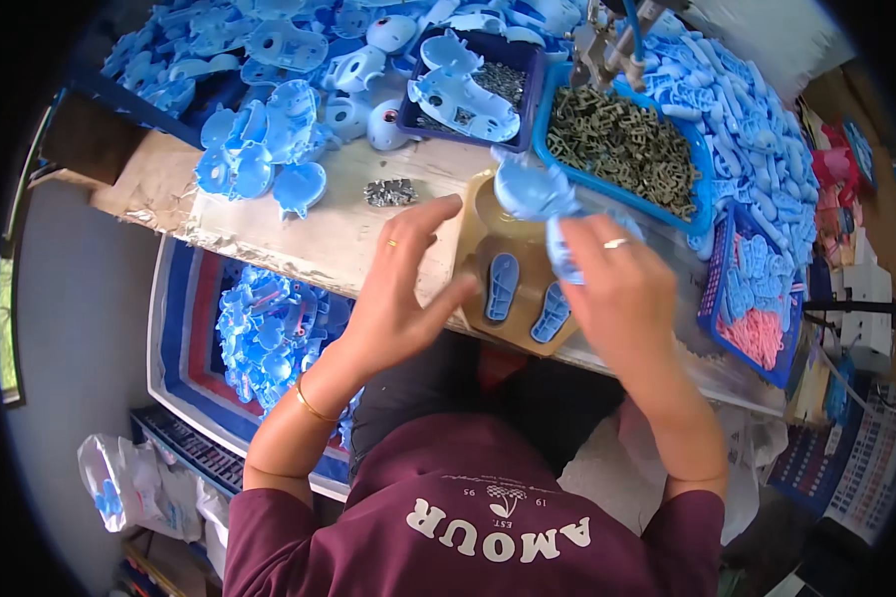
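My right hand is closed on a light-blue plastic toy part, which it holds over a tan moulded fixture. Its fingers hide some of the part. Inside the fixture's hollows lie two small blue leg-shaped pieces, one on each side. To the left of the fixture, my left hand hovers with fingers spread and nothing in it. Just beyond those fingertips, a small pile of silvery screws or pins lies on the worktable.
Blue plastic shells heap up at the back left. Behind the fixture stand a dark bin and a blue tray of brownish metal pieces, below a metal machine head. A basket holds blue and pink parts. A lined box sits below left.
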A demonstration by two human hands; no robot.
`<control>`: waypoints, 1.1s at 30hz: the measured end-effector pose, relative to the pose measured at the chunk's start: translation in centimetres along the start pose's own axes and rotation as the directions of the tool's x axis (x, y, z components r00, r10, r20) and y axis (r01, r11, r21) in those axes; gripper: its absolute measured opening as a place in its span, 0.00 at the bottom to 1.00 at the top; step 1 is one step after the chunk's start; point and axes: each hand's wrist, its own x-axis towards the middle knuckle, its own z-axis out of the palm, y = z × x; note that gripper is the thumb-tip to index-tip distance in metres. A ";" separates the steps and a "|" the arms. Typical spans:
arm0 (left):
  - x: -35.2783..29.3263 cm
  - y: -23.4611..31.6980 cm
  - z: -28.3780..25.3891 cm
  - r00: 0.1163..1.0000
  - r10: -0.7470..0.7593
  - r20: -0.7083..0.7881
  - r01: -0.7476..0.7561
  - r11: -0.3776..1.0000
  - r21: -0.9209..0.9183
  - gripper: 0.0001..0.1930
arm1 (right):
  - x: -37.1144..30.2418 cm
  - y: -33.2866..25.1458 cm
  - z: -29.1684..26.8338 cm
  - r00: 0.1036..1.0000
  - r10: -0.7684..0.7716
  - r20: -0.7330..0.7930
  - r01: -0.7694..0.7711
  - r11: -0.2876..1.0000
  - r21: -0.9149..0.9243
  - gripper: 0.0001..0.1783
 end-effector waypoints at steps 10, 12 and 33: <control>-0.2 -0.6 2.4 0.969 0.186 0.164 -0.228 0.927 0.297 0.49 | -1.4 0.1 -0.1 0.961 -0.062 0.268 0.005 0.978 0.208 0.35; -0.1 -0.5 2.4 0.968 0.174 0.182 -0.221 0.933 0.285 0.48 | -2.0 0.5 -1.3 0.969 0.043 0.244 -0.082 0.985 0.153 0.39; 1.7 1.1 3.8 0.943 0.168 0.287 -0.277 0.874 0.400 0.40 | -4.3 1.5 0.4 0.973 0.092 0.213 -0.116 0.988 0.102 0.37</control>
